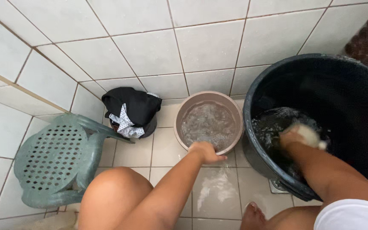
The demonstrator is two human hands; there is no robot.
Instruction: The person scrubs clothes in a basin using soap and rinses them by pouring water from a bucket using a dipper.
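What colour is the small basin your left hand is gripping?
The basin is dull pinkish-brown, holding clear water; the left hand grips its near rim. Head view shows it.

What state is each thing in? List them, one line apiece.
Brown basin: upright, part-filled with rippling water.
Black tub: upright, holds dark water.
Left hand: gripping the brown basin's near rim.
Right hand: down inside the black tub, closed on a pale object.
Small black bucket: heaped with clothes.
Green plastic chair: upright, unoccupied.
Floor tiles: wet patch.
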